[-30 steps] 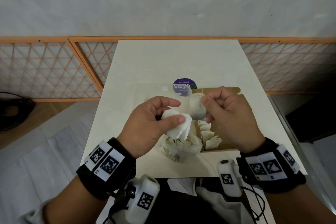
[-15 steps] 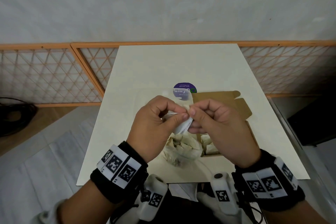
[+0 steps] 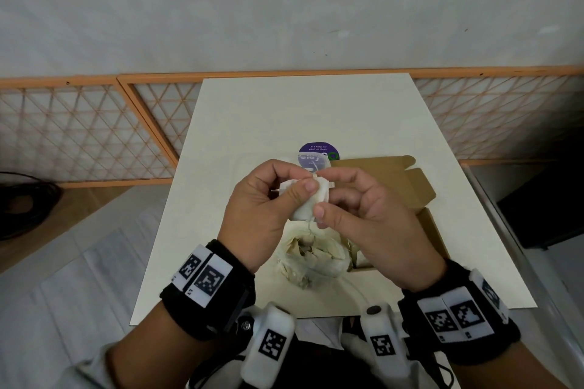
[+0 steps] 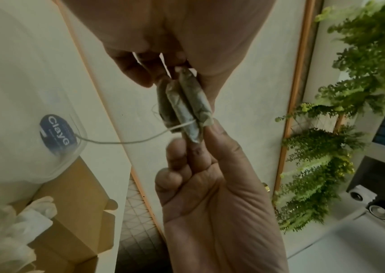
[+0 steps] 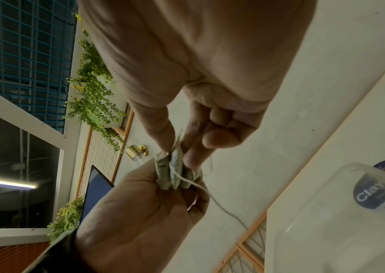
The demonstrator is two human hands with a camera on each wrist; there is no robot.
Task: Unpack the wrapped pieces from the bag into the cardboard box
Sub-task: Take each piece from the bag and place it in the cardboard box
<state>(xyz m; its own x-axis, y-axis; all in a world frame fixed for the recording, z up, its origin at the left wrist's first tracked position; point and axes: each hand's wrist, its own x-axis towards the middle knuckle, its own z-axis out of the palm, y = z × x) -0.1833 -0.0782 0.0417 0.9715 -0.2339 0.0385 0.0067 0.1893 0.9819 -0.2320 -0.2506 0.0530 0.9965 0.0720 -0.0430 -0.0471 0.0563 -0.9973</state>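
Cream table (image 3: 284,110): left hand (image 3: 262,215) and right hand (image 3: 373,218) both pinch wrapped pieces (image 3: 311,202) above bag (image 3: 313,259), cardboard box (image 3: 410,186) beside it

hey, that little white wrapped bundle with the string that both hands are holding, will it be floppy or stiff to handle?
The wrapped bundle looks soft and probably light: thin folded layers pinched by the left hand and right hand. Its loose string trails sideways and could snag.

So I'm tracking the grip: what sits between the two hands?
In the head view, a white wrapped piece, pinched by the left hand and the right hand. The wrist views show a thin string trailing from it.
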